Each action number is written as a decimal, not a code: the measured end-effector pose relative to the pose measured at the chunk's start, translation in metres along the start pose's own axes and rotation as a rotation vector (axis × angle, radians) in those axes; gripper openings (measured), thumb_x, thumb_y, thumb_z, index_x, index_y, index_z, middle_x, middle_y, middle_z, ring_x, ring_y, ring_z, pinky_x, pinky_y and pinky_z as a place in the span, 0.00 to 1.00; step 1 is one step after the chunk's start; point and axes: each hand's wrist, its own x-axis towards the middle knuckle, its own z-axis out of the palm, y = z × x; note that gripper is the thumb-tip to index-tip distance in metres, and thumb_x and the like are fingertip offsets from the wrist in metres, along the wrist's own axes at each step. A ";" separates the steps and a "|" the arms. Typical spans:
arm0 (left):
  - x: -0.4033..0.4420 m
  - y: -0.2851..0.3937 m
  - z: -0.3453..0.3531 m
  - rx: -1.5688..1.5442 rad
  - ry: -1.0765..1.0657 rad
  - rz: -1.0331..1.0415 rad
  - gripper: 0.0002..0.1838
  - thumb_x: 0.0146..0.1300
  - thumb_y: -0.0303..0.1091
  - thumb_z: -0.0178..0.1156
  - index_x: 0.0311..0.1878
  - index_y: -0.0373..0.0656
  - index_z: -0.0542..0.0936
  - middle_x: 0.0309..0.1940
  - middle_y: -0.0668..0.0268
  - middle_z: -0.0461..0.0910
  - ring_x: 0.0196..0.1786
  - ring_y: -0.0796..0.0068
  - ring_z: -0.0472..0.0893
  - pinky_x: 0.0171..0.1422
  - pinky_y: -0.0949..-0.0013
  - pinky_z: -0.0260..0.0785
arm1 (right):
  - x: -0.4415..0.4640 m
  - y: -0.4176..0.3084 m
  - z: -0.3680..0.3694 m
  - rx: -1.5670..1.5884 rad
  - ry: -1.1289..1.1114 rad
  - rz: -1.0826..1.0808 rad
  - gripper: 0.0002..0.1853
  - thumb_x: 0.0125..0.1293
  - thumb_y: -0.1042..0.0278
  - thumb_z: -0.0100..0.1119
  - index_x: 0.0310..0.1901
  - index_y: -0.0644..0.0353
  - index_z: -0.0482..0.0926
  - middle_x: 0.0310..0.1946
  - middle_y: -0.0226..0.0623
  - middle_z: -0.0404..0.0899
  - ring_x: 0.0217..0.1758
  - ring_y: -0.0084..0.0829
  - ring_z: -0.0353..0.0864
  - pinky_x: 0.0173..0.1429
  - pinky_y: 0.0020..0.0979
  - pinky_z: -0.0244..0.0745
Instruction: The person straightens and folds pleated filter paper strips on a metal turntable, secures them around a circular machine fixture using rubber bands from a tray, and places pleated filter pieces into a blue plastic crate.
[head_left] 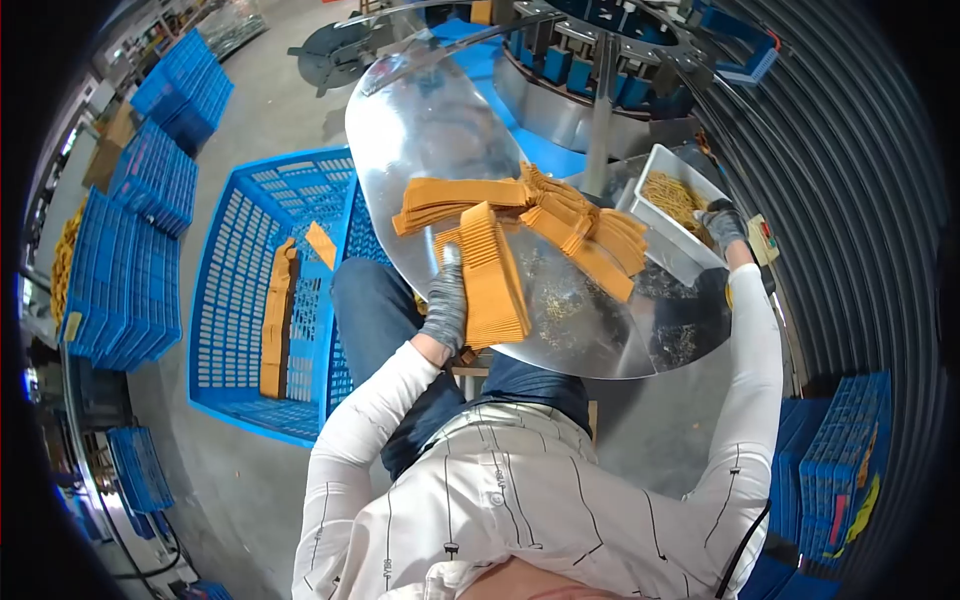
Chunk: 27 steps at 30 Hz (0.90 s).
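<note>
My left hand [447, 303], in a grey glove, is closed around a stack of orange ribbed fabric strips [492, 285] at the near edge of the shiny metal tabletop [420, 130]. Just beyond it lie more bundles of the same orange strips [575, 222], some gathered in the middle. My right hand [722, 224], also gloved, is at the right end of a white tray [655, 235]. Its curled fingertips touch a heap of thin yellow bands [672, 198], which look like rubber bands. What they pinch is too small to make out.
A large blue crate [205, 330] with orange bundles [277, 330] inside stands left of my legs. Blue crates [125, 270] are stacked farther left, others [840, 470] at lower right. A round machine [570, 90] stands behind the tabletop, and a corrugated wall [850, 200] runs along the right.
</note>
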 end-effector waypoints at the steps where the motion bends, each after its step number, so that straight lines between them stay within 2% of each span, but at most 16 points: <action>1: 0.005 -0.005 -0.002 0.012 0.012 0.023 0.30 0.57 0.61 0.56 0.49 0.42 0.74 0.36 0.64 0.80 0.34 0.70 0.82 0.38 0.67 0.78 | -0.018 -0.009 -0.014 0.054 0.017 -0.146 0.29 0.40 0.65 0.75 0.48 0.55 0.77 0.39 0.42 0.80 0.45 0.40 0.78 0.53 0.33 0.71; 2: 0.011 -0.008 -0.005 0.026 0.020 0.043 0.30 0.56 0.62 0.56 0.49 0.43 0.75 0.36 0.64 0.80 0.34 0.70 0.81 0.39 0.66 0.77 | -0.029 -0.014 -0.021 0.107 0.036 -0.286 0.31 0.40 0.65 0.75 0.51 0.54 0.76 0.42 0.43 0.80 0.49 0.39 0.77 0.57 0.33 0.69; 5: 0.020 -0.010 -0.011 0.011 0.040 0.031 0.30 0.57 0.61 0.56 0.49 0.43 0.75 0.36 0.65 0.80 0.34 0.70 0.81 0.39 0.67 0.77 | -0.019 -0.014 0.004 0.393 0.297 -0.154 0.23 0.47 0.63 0.68 0.48 0.55 0.78 0.41 0.46 0.79 0.47 0.44 0.78 0.57 0.36 0.69; 7: 0.029 -0.013 -0.015 -0.004 0.054 0.047 0.30 0.57 0.61 0.56 0.48 0.42 0.75 0.36 0.65 0.80 0.35 0.70 0.81 0.40 0.68 0.77 | -0.045 -0.036 -0.012 0.051 0.329 -0.164 0.16 0.51 0.61 0.64 0.42 0.56 0.80 0.36 0.47 0.80 0.42 0.47 0.78 0.53 0.37 0.71; 8: 0.031 -0.015 -0.016 -0.011 0.066 0.056 0.30 0.58 0.61 0.55 0.48 0.42 0.75 0.35 0.65 0.80 0.35 0.70 0.81 0.40 0.68 0.76 | -0.067 -0.060 -0.026 -0.280 0.307 -0.211 0.13 0.53 0.60 0.61 0.39 0.57 0.81 0.34 0.47 0.80 0.39 0.49 0.78 0.52 0.38 0.71; 9: 0.024 -0.012 -0.010 0.039 0.091 0.133 0.27 0.62 0.56 0.53 0.49 0.39 0.73 0.36 0.64 0.79 0.35 0.73 0.80 0.39 0.72 0.75 | -0.088 -0.070 -0.014 0.047 0.274 -0.291 0.18 0.57 0.58 0.59 0.46 0.58 0.76 0.39 0.47 0.79 0.43 0.43 0.78 0.54 0.37 0.70; 11: 0.018 -0.008 -0.005 0.124 0.062 0.220 0.26 0.63 0.55 0.52 0.49 0.38 0.73 0.36 0.64 0.78 0.35 0.73 0.80 0.39 0.72 0.75 | -0.139 -0.108 0.012 0.802 0.105 -0.380 0.27 0.62 0.55 0.56 0.60 0.59 0.67 0.48 0.45 0.77 0.50 0.33 0.77 0.58 0.36 0.68; 13: 0.009 -0.005 0.009 0.148 0.071 0.257 0.26 0.66 0.54 0.49 0.49 0.37 0.73 0.35 0.63 0.78 0.35 0.74 0.79 0.39 0.73 0.74 | -0.219 -0.192 -0.022 1.285 -0.266 -0.119 0.22 0.65 0.59 0.54 0.57 0.62 0.67 0.43 0.42 0.73 0.48 0.31 0.73 0.59 0.29 0.69; 16: 0.017 -0.022 0.005 0.396 -0.048 0.528 0.25 0.67 0.53 0.47 0.48 0.37 0.72 0.35 0.60 0.78 0.36 0.70 0.79 0.40 0.68 0.73 | -0.247 -0.210 0.077 1.038 -0.171 -0.468 0.24 0.65 0.55 0.53 0.55 0.65 0.67 0.46 0.50 0.73 0.48 0.41 0.73 0.56 0.36 0.68; 17: 0.020 -0.027 0.002 0.605 0.016 0.713 0.24 0.67 0.51 0.47 0.48 0.36 0.72 0.35 0.56 0.78 0.37 0.63 0.78 0.43 0.64 0.70 | -0.265 -0.233 0.069 1.011 -0.098 -0.506 0.24 0.66 0.55 0.52 0.54 0.66 0.68 0.46 0.51 0.74 0.47 0.43 0.74 0.55 0.37 0.67; 19: 0.023 -0.033 -0.015 0.822 0.139 0.798 0.23 0.66 0.49 0.51 0.47 0.35 0.71 0.37 0.50 0.77 0.39 0.54 0.77 0.45 0.60 0.69 | -0.276 -0.256 0.083 1.021 0.002 -0.565 0.23 0.67 0.54 0.50 0.51 0.69 0.69 0.42 0.52 0.76 0.44 0.45 0.76 0.49 0.40 0.68; 20: 0.014 -0.025 -0.011 0.804 0.126 0.840 0.24 0.65 0.50 0.51 0.47 0.33 0.71 0.37 0.48 0.77 0.41 0.51 0.77 0.44 0.59 0.68 | -0.278 -0.260 0.078 1.038 -0.064 -0.606 0.24 0.67 0.53 0.48 0.51 0.69 0.69 0.41 0.50 0.77 0.42 0.43 0.77 0.47 0.39 0.69; 22: 0.005 -0.021 -0.021 0.896 0.258 0.686 0.23 0.66 0.47 0.52 0.50 0.34 0.72 0.38 0.57 0.77 0.40 0.65 0.75 0.49 0.67 0.67 | -0.284 -0.262 0.078 1.015 -0.205 -0.556 0.22 0.67 0.54 0.49 0.50 0.68 0.69 0.41 0.49 0.77 0.42 0.40 0.78 0.46 0.35 0.71; 25: -0.005 0.005 -0.030 0.506 0.117 0.346 0.26 0.63 0.53 0.55 0.49 0.36 0.73 0.38 0.59 0.78 0.39 0.67 0.76 0.48 0.69 0.67 | -0.285 -0.266 0.058 1.177 -0.493 -0.360 0.22 0.67 0.53 0.50 0.49 0.68 0.70 0.42 0.43 0.78 0.42 0.35 0.79 0.46 0.31 0.73; 26: 0.004 0.003 -0.036 0.449 0.234 0.162 0.28 0.60 0.57 0.56 0.49 0.39 0.74 0.39 0.62 0.79 0.39 0.69 0.77 0.47 0.70 0.69 | -0.280 -0.259 0.068 1.102 -0.447 -0.524 0.22 0.67 0.53 0.49 0.49 0.67 0.70 0.42 0.41 0.78 0.43 0.33 0.78 0.47 0.30 0.73; 27: 0.010 -0.006 -0.040 0.200 0.156 0.113 0.28 0.59 0.58 0.56 0.49 0.40 0.74 0.39 0.62 0.79 0.40 0.69 0.78 0.45 0.69 0.71 | -0.272 -0.248 0.087 1.020 -0.395 -0.671 0.22 0.68 0.52 0.48 0.49 0.66 0.71 0.42 0.39 0.78 0.43 0.31 0.78 0.48 0.29 0.73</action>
